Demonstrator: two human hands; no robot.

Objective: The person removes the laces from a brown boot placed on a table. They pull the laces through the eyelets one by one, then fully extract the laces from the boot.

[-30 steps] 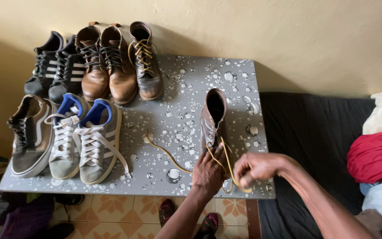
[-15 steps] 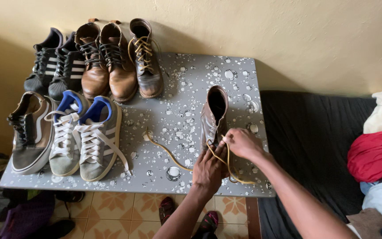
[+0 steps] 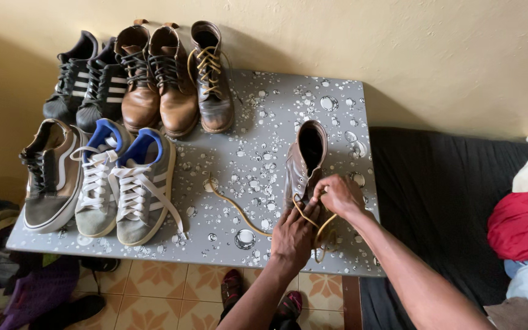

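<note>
- Head view, hands: left hand (image 3: pixel 293 235) low over the toe of the brown boot (image 3: pixel 305 162), fingers curled on the yellow lace (image 3: pixel 239 211); right hand (image 3: pixel 339 194) just beside it, fingers pinched on the same lace at the boot's eyelets; both closed on lace, touching the boot
- Brown boot: upright on the grey speckled table (image 3: pixel 276 110), toward its right side, opening facing the wall; loose lace end trailing left across the tabletop
- Back row by the wall: black striped sneakers (image 3: pixel 87 82), pair of tan leather boots (image 3: pixel 154 79), a single dark brown boot with yellow laces (image 3: pixel 211 76)
- Front left: grey-brown skate shoe (image 3: pixel 50 174), grey sneakers with blue lining and white laces (image 3: pixel 120 183)
- Right of table: dark couch (image 3: pixel 447 195) with red cloth (image 3: pixel 524 223); patterned tile floor (image 3: pixel 172 287) below
</note>
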